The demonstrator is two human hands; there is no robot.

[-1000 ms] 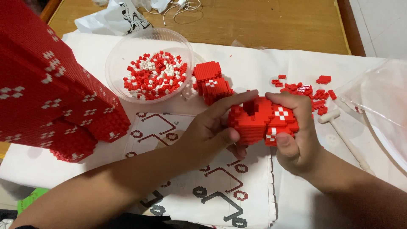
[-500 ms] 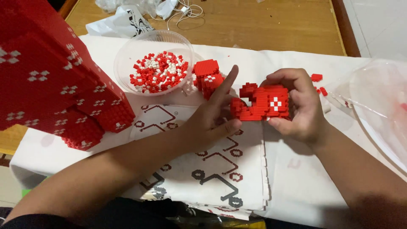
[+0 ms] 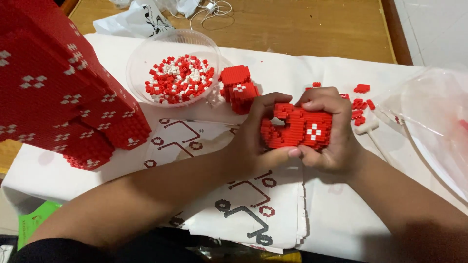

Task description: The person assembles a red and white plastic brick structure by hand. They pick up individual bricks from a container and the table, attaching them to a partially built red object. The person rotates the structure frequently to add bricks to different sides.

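Gripping from both sides, the left hand (image 3: 253,141) and the right hand (image 3: 329,131) clamp a red block piece (image 3: 296,127) between them, its white cross-shaped mark facing up and the fingers of both hands curled tight around its edges. The piece is held just above the printed instruction sheets (image 3: 243,209), which lie on a white-covered table (image 3: 331,229). Just beyond the piece, nearly touching the left hand's fingers, sits a smaller red block piece (image 3: 239,90). Beyond that and to the left stands a clear round bowl (image 3: 170,51) holding loose red and white bricks (image 3: 178,78). Far left of the held piece rises a large red brick model (image 3: 58,97) dotted with white marks. To the right of the held piece, scattered red bricks (image 3: 360,100) lie near a small white tool (image 3: 370,131) and a clear plastic bag (image 3: 429,122).
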